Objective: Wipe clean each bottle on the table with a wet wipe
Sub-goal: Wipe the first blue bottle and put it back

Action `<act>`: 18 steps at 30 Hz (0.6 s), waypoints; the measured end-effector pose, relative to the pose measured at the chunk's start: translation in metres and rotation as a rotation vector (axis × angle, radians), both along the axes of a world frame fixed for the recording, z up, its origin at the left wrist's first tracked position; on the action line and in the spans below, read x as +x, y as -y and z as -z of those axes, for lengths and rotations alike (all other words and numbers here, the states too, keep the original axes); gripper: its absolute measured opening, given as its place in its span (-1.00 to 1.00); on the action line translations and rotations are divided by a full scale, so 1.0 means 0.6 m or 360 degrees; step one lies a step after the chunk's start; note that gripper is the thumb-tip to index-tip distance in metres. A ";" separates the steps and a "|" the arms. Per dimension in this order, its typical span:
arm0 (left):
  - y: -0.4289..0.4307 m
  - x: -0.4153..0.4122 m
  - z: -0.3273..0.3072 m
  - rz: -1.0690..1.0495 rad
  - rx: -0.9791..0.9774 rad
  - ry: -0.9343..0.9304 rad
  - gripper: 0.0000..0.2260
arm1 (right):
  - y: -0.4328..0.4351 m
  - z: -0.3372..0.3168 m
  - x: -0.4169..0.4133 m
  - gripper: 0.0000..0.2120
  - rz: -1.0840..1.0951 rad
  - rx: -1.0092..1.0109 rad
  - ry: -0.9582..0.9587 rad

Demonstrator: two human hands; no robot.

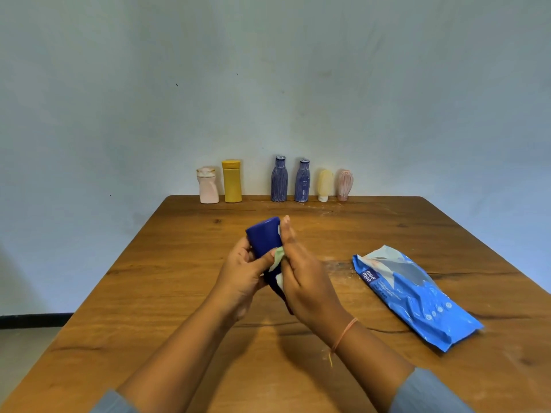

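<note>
My left hand (242, 272) curls around the dark blue bottle (266, 237). My right hand (307, 281) presses the wet wipe (278, 256) against it, fingers straight.

The bench (179, 293) is brown wood with clear grain, knots and dark cracks, its top smooth with a dull sheen and pale dusty smears near the wipe pack (417, 296), which is glossy, crinkled plastic film. The dark blue bottle (267, 238) looks like smooth plastic with a soft shine, and the wipe (278, 254) against it is soft, pale and cloth-like. At the back, the yellow bottle (232, 181) is smooth matt plastic.
</note>
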State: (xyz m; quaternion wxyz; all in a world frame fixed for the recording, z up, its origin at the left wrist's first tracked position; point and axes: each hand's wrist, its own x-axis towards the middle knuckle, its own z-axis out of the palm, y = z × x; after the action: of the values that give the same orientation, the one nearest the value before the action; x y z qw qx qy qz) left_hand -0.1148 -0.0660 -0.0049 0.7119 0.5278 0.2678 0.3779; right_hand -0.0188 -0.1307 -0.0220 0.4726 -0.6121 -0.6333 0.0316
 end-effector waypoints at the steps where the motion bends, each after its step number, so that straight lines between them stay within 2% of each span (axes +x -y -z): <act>1: 0.001 0.001 0.000 -0.0004 -0.0023 0.0017 -0.71 | -0.002 -0.005 0.001 -0.46 -0.0012 -0.0019 0.0029; 6: -0.026 -0.003 -0.008 -0.0241 -0.0348 0.0298 -0.73 | 0.016 0.012 0.006 -0.41 0.0021 -0.0248 0.0507; 7: -0.031 -0.005 -0.009 -0.0279 -0.0422 0.0349 -0.73 | 0.022 0.021 0.007 -0.40 0.0036 -0.0286 0.0499; 8: -0.036 -0.007 -0.008 -0.0307 -0.0486 0.0376 -0.72 | 0.025 0.027 0.006 -0.41 0.0036 -0.0299 0.0403; 10: -0.040 -0.006 -0.005 -0.0339 -0.0560 0.0406 -0.66 | 0.025 0.029 0.003 -0.47 0.0017 -0.0265 0.0006; 12: -0.042 -0.003 0.003 -0.0417 -0.0528 0.0326 -0.51 | 0.018 0.025 0.005 -0.54 0.0037 -0.0230 -0.0270; 13: -0.046 -0.004 0.007 -0.0498 -0.0390 0.0130 -0.40 | 0.015 0.021 0.007 -0.56 0.0068 -0.0223 -0.0301; 15: -0.050 -0.011 0.007 -0.0604 0.0182 -0.0568 -0.22 | 0.015 0.018 0.013 -0.59 0.0128 -0.0221 -0.0198; 16: -0.049 -0.016 0.007 -0.0590 0.0528 -0.0928 -0.22 | 0.018 0.017 0.016 -0.59 0.0144 -0.0221 -0.0090; 18: -0.045 -0.026 0.003 -0.0363 0.1185 -0.1404 -0.29 | 0.022 0.014 0.022 -0.60 0.0154 -0.0202 0.0146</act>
State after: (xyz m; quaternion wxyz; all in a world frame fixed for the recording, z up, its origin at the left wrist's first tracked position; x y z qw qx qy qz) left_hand -0.1304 -0.0392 -0.0068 0.2547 0.8175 0.4430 0.2655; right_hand -0.0055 -0.1439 -0.0305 0.4043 -0.6714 -0.6208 0.0205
